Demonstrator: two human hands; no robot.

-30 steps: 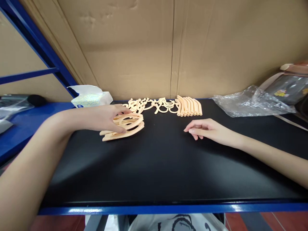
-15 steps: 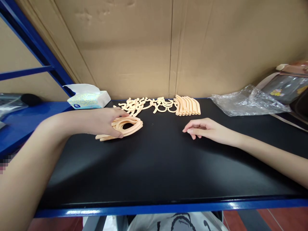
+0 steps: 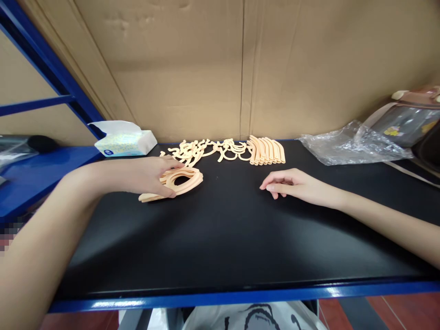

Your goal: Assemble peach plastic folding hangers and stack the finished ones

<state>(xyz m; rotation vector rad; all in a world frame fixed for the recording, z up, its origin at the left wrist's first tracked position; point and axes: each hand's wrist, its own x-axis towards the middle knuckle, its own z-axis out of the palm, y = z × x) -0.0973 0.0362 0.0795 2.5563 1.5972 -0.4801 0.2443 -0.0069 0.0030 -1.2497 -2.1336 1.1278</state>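
Observation:
On the left of the black tabletop [image 3: 220, 238], my left hand [image 3: 147, 176] is closed around a stack of curved, peach-coloured strips [image 3: 187, 184]. My thumb lies along the near side and my fingers reach over the far side; part of the stack is hidden under the palm. My right hand [image 3: 283, 182] rests right of the middle, holding nothing, its fingers loosely bent and a little apart. Behind it stands a row of curved peach-coloured tubes [image 3: 267, 151], lined up side by side. Thin curved pieces with knobbed ends [image 3: 190, 150] lie in a loose heap behind the stack.
More ring-like curved pieces [image 3: 235, 149] lie between the heap and the tube row. A tissue pack [image 3: 125, 142] is at the back left. Crumpled clear plastic [image 3: 350, 144] and a bag [image 3: 400, 121] are at the back right. A cardboard wall [image 3: 185, 68] closes the back.
In my left hand, the left ends of the strips have come closer together and line up more evenly. My right hand stays in place.

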